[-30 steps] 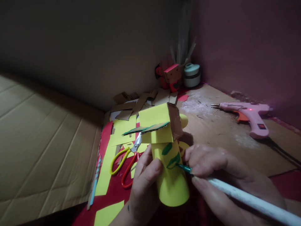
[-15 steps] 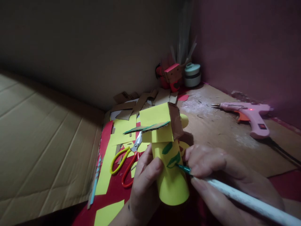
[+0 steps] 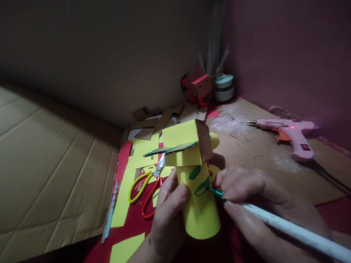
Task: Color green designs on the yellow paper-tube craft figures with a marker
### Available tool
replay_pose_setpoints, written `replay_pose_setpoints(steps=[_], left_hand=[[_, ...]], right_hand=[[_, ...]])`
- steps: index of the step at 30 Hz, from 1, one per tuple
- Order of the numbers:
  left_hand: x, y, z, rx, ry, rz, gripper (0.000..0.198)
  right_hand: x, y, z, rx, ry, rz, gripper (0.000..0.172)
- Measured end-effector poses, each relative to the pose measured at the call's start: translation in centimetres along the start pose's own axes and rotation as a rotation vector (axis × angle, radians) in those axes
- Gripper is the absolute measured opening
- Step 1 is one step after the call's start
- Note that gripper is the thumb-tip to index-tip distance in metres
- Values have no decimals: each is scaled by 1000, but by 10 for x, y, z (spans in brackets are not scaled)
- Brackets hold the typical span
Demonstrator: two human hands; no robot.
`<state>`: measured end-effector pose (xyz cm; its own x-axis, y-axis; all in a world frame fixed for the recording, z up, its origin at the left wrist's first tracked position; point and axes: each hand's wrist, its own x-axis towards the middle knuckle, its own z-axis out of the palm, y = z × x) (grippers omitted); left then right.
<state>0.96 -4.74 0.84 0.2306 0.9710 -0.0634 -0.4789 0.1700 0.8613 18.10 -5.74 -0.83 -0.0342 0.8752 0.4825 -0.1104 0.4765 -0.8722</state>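
Observation:
A yellow paper tube (image 3: 201, 215) stands upright, topped by a yellow paper-covered cardboard box (image 3: 179, 133) with a bare brown side. A flat cardboard strip with green colouring (image 3: 171, 148) juts out from the box. My left hand (image 3: 171, 210) is closed around the tube's left side, thumb in front. Pinched in my right hand (image 3: 252, 197) is a white-barrelled marker (image 3: 290, 224) with a green tip, which points at the tube's right edge beside a green leaf outline (image 3: 202, 187). Above that outline is a filled green leaf shape (image 3: 195, 172).
Scissors (image 3: 157, 173) with yellow and red handles lie left of the tube among yellow paper scraps (image 3: 120, 204). A pencil (image 3: 111, 213) lies near the cardboard panel (image 3: 55, 175). A pink glue gun (image 3: 290, 128), its light on, rests at right. A lidded pot (image 3: 224, 89) stands at the back.
My right hand has drawn the marker's tip slightly right, from the lower leaf outline to the tube's edge. The tube and my left hand have barely moved.

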Motion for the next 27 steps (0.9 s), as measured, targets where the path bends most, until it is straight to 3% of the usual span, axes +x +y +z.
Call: replay_pose_setpoints(steps=[7,9,27], left_hand=[[0,0,-2,2,-18,16,20],[0,-1,-3,-7,-15,0,21],[2,-2,-1,15,-20,32,20]], right_hand=[[5,-2,4,51,-64,-34,27],[5,-2,3,26,-6,-27,26],[2,-3,1,-29,-15,-24,26]])
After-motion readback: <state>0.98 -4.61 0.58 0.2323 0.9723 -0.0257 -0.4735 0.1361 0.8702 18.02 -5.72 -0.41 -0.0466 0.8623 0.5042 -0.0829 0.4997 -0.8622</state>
